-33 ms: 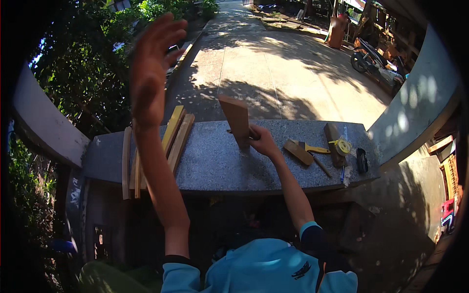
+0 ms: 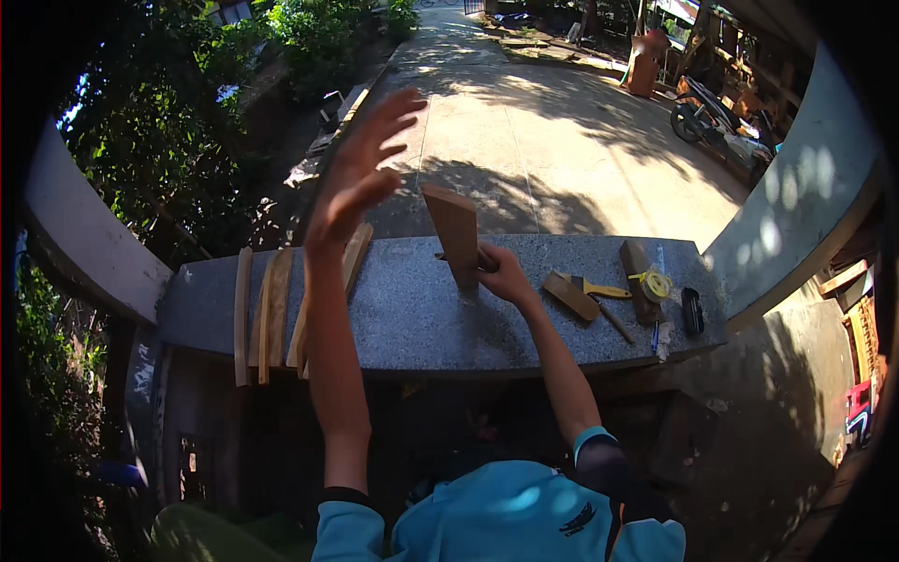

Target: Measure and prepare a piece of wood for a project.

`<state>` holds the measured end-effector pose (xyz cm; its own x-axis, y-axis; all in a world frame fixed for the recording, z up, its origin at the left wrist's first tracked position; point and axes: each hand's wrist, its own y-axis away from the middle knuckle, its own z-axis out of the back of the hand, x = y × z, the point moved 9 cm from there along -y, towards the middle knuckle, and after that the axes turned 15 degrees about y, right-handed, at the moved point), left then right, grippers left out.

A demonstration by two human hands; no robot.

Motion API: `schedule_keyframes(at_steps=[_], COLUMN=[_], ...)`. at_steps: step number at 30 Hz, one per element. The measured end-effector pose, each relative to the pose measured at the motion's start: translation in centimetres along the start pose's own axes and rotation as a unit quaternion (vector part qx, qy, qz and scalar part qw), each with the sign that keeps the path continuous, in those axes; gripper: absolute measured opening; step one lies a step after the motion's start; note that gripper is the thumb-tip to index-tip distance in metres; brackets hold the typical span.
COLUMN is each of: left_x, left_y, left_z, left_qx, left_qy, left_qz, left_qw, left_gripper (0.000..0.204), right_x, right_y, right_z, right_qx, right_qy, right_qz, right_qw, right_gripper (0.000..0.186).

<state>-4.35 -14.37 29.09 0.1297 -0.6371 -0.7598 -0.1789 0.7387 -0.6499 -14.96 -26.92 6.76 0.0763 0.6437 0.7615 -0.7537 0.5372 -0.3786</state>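
Note:
My right hand point(image 2: 506, 278) is closed round the crossbar handle of what looks like a wooden hand plane point(image 2: 451, 229). The plane is tilted up on end over the middle of the grey stone bench top, and a stub of its crossbar pokes out on the far side. My left hand point(image 2: 361, 173) is raised in the air to the left of the plane, fingers spread and holding nothing. Below it, my left forearm partly hides several wooden strips point(image 2: 273, 314) lying on the left of the bench point(image 2: 403, 323).
Right of the plane lie a brush point(image 2: 604, 289) with a yellow handle, a wooden block point(image 2: 571, 298), a thin stick point(image 2: 616, 321), a yellow tape roll point(image 2: 655, 285) by a wooden bar point(image 2: 636, 258), a blue pen point(image 2: 655, 335) and a black object point(image 2: 693, 311). Pillars flank the bench.
My left hand has swung right and lower, closer to the plane, and its forearm now covers different wooden strips. My right hand and the plane have hardly moved.

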Motion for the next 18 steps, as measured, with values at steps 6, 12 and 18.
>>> schedule_keyframes(at_steps=[6, 12, 18], left_x=[10.0, 9.8, 10.6], left_y=[3.3, 1.6, 2.0], left_z=[-7.1, -3.7, 1.8], left_qx=[0.086, -0.106, -0.286], left_qy=[0.141, 0.192, -0.013], left_qz=[0.137, -0.014, -0.002], left_qw=[0.977, 0.976, 0.958], left_gripper=[0.017, 0.050, 0.049], right_x=[0.9, -7.4, 6.8], right_y=[1.0, 4.2, -3.7], right_z=[-0.9, -6.1, -1.8], right_qx=[0.090, 0.082, -0.052], right_qy=[-0.023, -0.083, -0.147], right_qz=[-0.037, -0.039, 0.056], right_qw=[0.995, 0.992, 0.986], right_gripper=[0.051, 0.056, 0.045])
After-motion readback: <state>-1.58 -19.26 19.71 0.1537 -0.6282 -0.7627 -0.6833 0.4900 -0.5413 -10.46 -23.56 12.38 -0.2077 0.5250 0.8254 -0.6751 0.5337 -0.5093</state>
